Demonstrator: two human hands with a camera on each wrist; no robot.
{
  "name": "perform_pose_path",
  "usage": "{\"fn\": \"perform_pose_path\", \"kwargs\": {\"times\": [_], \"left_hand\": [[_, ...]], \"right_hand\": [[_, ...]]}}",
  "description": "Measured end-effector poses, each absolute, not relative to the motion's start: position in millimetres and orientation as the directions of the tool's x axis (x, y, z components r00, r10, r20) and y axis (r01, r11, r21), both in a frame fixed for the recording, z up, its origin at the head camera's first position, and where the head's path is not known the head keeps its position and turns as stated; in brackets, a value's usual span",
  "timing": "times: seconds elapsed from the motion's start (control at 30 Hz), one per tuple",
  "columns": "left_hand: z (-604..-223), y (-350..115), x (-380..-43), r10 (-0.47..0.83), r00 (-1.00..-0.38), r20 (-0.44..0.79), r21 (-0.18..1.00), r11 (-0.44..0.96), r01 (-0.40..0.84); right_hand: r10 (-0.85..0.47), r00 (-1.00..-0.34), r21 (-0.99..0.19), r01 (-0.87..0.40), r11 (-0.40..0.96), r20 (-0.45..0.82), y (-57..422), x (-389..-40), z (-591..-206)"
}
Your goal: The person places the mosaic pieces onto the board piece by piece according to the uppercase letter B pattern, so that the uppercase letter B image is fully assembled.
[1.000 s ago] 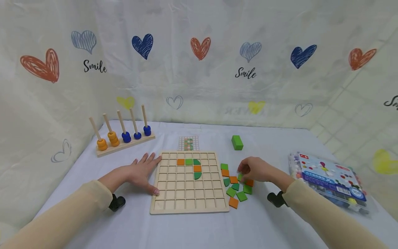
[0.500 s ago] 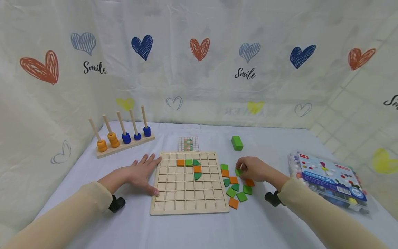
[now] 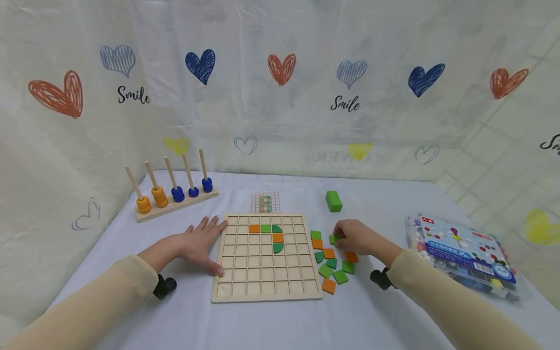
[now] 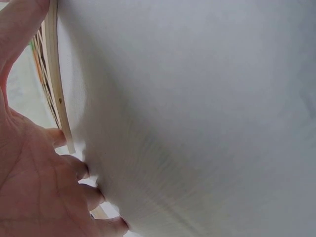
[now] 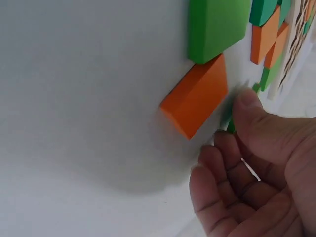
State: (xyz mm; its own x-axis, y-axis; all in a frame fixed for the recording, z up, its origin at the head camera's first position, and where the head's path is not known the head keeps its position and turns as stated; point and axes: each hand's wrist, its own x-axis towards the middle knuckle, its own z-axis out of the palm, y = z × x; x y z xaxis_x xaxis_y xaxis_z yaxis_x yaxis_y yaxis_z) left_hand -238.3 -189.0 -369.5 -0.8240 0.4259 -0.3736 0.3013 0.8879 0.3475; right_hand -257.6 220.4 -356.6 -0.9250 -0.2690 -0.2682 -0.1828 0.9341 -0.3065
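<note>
A wooden grid board (image 3: pixel 253 274) lies on the white cloth, with orange, light green and dark green rounded tiles set in its upper cells. My left hand (image 3: pixel 195 245) is spread at the board's left side, its thumb and index fingertip touching the edge. The left wrist view shows the palm (image 4: pixel 34 182) beside the board's wooden rim (image 4: pixel 59 98). Right of the board, my right hand (image 3: pixel 358 238) pinches a light green square tile (image 3: pixel 333 239) at table level, mostly hidden by the fingers. An orange tile (image 5: pixel 197 96) lies near that hand in the right wrist view.
Several loose tiles (image 3: pixel 340 276) lie along the board's right side. A small pattern card (image 3: pixel 257 201) sits behind the board, and a green block (image 3: pixel 334 201) is at the back. A peg stand with rings (image 3: pixel 179 204) is left; a boxed set (image 3: pixel 468 253) is right.
My right hand has drawn the light green tile slightly away from the pile, back and to the left, uncovering more of an orange tile. My left hand has stayed in place.
</note>
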Motion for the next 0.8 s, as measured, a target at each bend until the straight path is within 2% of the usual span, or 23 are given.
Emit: {"fn": "perform_pose_path", "kwargs": {"times": [0.17,0.53,0.8], "left_hand": [[-368.7,-188.5,-237.5,0.419,-0.825,-0.378,0.340,0.892,0.297],[-369.5,-188.5,-237.7,0.415,-0.829,-0.374,0.329,0.896,0.299],[-369.9,-186.9,-237.5,0.412,-0.831,-0.373,0.322,0.898,0.301]], "right_hand": [[-0.248,-0.943,-0.337,-0.164,0.927,-0.223,208.4,-258.2,-353.2],[-0.293,-0.943,-0.548,-0.164,0.820,-0.155,158.8,-252.4,-353.5],[-0.369,-0.922,-0.577,-0.239,0.781,-0.118,126.7,-248.8,-355.7]]}}
